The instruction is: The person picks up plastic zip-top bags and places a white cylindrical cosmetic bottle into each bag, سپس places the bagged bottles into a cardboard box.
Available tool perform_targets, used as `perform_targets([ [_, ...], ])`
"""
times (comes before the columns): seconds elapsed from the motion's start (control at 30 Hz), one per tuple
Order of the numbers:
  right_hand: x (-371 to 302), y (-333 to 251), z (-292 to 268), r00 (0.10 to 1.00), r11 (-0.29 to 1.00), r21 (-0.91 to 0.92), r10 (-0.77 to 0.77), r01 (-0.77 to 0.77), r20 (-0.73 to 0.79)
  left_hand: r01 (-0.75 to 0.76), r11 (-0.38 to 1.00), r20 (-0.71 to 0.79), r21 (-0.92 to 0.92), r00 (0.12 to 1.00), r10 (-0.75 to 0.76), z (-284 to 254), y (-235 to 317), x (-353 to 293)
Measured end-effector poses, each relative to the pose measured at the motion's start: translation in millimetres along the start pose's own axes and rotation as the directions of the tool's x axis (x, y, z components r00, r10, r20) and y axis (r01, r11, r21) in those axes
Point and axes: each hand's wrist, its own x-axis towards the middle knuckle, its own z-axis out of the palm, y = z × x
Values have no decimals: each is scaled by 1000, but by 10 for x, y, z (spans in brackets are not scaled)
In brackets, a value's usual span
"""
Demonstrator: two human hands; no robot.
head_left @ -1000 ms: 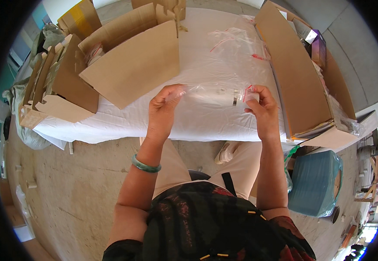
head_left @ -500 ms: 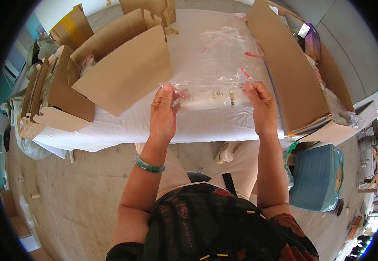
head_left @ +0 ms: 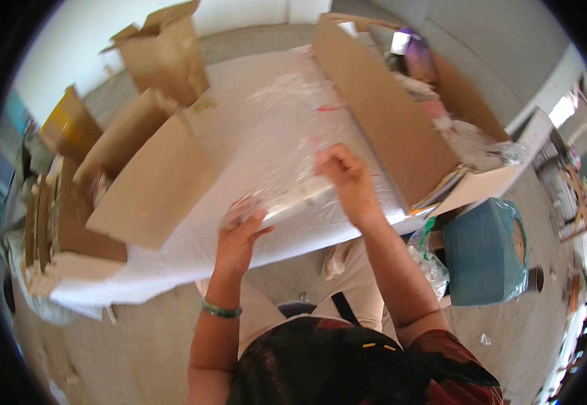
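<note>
Head view: over the white-draped table [head_left: 239, 131], a clear plastic bag [head_left: 292, 204] is held at one end by the left hand [head_left: 237, 237], the other seemingly pinched by the right hand [head_left: 349, 181]. Light, slippery film is likely, best gripped at both ends.

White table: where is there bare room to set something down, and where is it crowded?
Bare cloth shows between the slanted carton and left hand, and toward the far edge between the tall carton and loose bags. Those bags crowd the side by the long carton.
</note>
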Motion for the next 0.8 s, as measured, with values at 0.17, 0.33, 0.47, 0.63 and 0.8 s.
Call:
perform_targets([
  [0.17, 280, -672, -372, 968, 949, -196, -251, 249, 13, 65, 958, -34, -279, 996, -77, -94, -73, 263],
  [0.33, 927, -1181, -1360, 969, 834, -511, -247, 206, -13, 129, 878, -10, -461, 989, -150, -245, -391, 577],
  [0.47, 1387, -955, -2246, 999, 631, -774, -16, 50, 51, 173, 824, 50, -539, 984, -173, -334, -639, 640],
  [0.63, 1634, -465, -2639, 920, 186, -975, 347, 121, 181, 184, 829, 89, -528, 983, -162, -392, -681, 657],
  [0.8, 1678, 266, -2782, 773, 78, -969, 590, 235, 235, 184, 817, 59, -546, 982, -182, -410, -650, 610],
])
